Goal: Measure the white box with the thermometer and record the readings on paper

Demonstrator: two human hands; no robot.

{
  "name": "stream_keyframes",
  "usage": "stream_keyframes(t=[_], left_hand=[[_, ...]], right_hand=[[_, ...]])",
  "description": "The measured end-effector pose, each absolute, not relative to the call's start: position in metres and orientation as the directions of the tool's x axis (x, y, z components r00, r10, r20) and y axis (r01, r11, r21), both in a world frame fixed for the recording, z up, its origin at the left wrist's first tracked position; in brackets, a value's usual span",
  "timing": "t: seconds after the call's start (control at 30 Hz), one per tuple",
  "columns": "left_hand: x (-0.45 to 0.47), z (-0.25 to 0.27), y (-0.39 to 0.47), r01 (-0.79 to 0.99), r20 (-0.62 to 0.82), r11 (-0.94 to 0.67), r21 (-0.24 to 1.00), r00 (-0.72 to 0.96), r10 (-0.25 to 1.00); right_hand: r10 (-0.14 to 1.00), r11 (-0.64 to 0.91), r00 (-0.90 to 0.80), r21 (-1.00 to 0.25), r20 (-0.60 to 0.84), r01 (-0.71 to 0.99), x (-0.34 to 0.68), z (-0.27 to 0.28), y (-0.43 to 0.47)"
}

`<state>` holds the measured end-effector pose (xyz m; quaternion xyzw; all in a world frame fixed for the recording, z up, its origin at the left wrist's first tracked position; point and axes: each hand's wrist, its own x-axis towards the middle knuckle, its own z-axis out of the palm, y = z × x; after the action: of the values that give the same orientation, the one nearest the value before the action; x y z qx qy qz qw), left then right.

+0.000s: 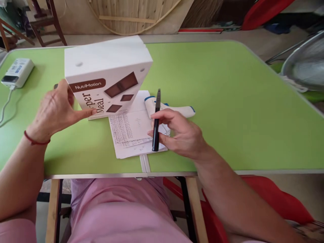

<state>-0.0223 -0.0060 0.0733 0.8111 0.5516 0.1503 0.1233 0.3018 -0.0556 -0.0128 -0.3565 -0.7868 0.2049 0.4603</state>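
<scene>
My left hand [57,109] grips the lower left side of a white cardboard box [107,59] printed "NutriMotion" with brown chocolate-like pieces; its thumb lies across the front and the other fingers are partly hidden behind. The box leans on the table, tilted. A black pen [156,126] is pinched upright between the thumb and fingers of my right hand [179,133]. Beneath that hand are handwritten paper sheets [126,135], partly covered by the box. Just behind the pen lies a white device with blue edges [183,110], partly hidden by my right hand.
The green folding table [227,101] has a metal rim and a centre seam. A white power bank [19,72] with a cable sits at the left. Red plastic chairs [273,199] stand near the front right edge, and a wooden chair [47,25] stands behind the table.
</scene>
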Motion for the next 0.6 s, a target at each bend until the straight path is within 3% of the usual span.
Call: stream_keyframes(t=[0.03, 0.1, 0.17, 0.23, 0.33, 0.43, 0.5, 0.6], left_hand=[[-0.02, 0.081, -0.012, 0.907, 0.139, -0.302, 0.294, 0.272, 0.952], [-0.017, 0.093, -0.022, 0.908, 0.14, -0.301, 0.292, 0.27, 0.953], [-0.017, 0.097, -0.025, 0.865, 0.007, -0.354, 0.355, 0.376, 0.927], [-0.017, 0.095, -0.025, 0.833, -0.153, -0.422, 0.357, 0.498, 0.854], [-0.012, 0.087, -0.022, 0.878, -0.29, -0.465, 0.116, 0.478, 0.829], [-0.005, 0.081, -0.02, 0.909, -0.287, -0.387, -0.153, 0.333, 0.898], [-0.005, 0.08, -0.018, 0.904, -0.27, -0.354, -0.24, 0.289, 0.919], [-0.007, 0.08, -0.02, 0.884, -0.311, -0.388, -0.259, 0.305, 0.9]], right_hand=[[0.752, 0.657, -0.227, -0.68, 0.619, 0.324, 0.298, -0.015, -0.056], [0.737, 0.667, -0.026, -0.72, 0.676, 0.192, 0.289, -0.018, -0.058], [0.748, 0.657, 0.064, -0.75, 0.661, 0.072, 0.28, -0.018, -0.062], [0.797, 0.603, 0.038, -0.798, 0.603, 0.025, 0.274, -0.017, -0.067], [0.874, 0.484, -0.055, -0.874, 0.482, 0.044, 0.273, -0.015, -0.073], [0.912, 0.408, -0.068, -0.912, 0.405, 0.04, 0.277, -0.017, -0.073], [0.923, 0.384, -0.033, -0.922, 0.383, 0.04, 0.278, -0.018, -0.072], [0.95, 0.311, -0.026, -0.944, 0.31, 0.11, 0.277, -0.018, -0.069]])
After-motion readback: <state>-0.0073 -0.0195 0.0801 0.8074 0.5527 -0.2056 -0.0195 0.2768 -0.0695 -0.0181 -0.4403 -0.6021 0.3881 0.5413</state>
